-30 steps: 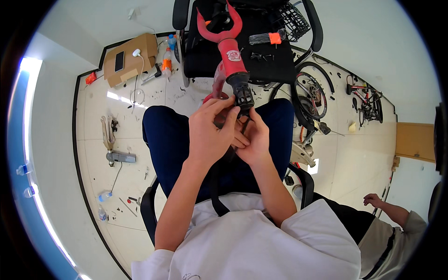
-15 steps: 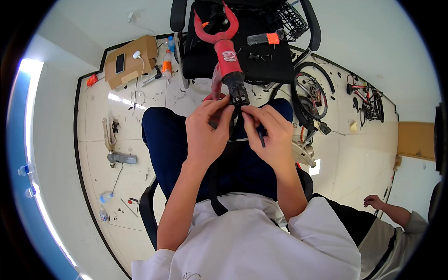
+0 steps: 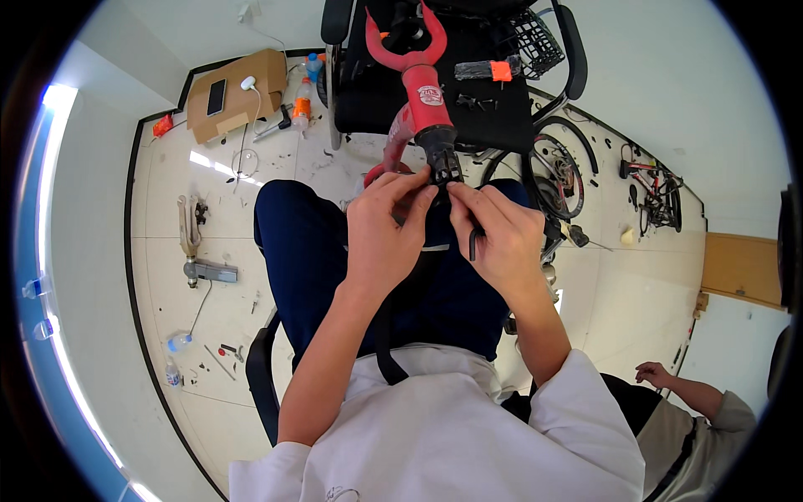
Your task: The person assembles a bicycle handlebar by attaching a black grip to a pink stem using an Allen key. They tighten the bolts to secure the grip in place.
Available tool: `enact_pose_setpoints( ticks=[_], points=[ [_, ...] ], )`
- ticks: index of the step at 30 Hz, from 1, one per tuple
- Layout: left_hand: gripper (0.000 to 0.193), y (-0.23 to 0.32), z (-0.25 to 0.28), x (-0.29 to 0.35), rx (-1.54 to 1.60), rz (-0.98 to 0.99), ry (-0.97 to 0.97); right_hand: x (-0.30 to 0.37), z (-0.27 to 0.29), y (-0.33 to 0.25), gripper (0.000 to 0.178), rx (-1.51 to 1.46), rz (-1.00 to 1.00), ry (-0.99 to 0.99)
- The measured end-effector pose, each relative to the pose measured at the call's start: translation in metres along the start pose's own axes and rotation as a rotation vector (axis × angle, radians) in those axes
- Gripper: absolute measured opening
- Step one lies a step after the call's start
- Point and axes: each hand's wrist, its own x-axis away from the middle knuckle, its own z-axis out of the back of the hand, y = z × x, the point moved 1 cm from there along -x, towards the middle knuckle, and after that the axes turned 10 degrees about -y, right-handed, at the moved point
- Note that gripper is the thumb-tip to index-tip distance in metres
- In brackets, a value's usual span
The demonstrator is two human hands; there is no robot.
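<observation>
A red bicycle frame with a fork [image 3: 421,88] points away from me, its two prongs over a black chair seat. At its near end is a black handlebar stem [image 3: 443,163], just above my lap. My left hand [image 3: 385,234] pinches the stem's left side with thumb and forefinger. Close by on the right, my right hand [image 3: 504,230] is closed, its thumb and forefinger at the stem's lower end. From under its curled fingers sticks a thin black rod, apparently a hex key [image 3: 473,245]. My fingertips hide the exact contact.
The black office chair [image 3: 493,125] ahead bears small parts and a black basket [image 3: 535,42]. Bicycle wheels [image 3: 559,171] and a small bicycle [image 3: 661,197] stand right. Leftward lie cardboard [image 3: 272,71], bottles [image 3: 301,105] and tools [image 3: 216,273]. Another person's hand [image 3: 652,374] shows lower right.
The frame, stem and both my hands sit slightly farther right in the picture, as the view has shifted. My right hand has turned a little, and the rod beneath its fingers shows a different angle.
</observation>
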Motion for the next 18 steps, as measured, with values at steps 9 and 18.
enact_pose_setpoints(
  ticks=[9,18],
  points=[
    [0.022,0.004,0.001,-0.002,-0.083,0.012,0.013,0.0,0.006,0.008,0.017,-0.071,0.025,-0.088],
    [0.021,-0.003,-0.004,0.009,0.054,0.02,0.068,0.039,0.007,0.019,0.019,-0.969,-0.519,0.01]
  ],
)
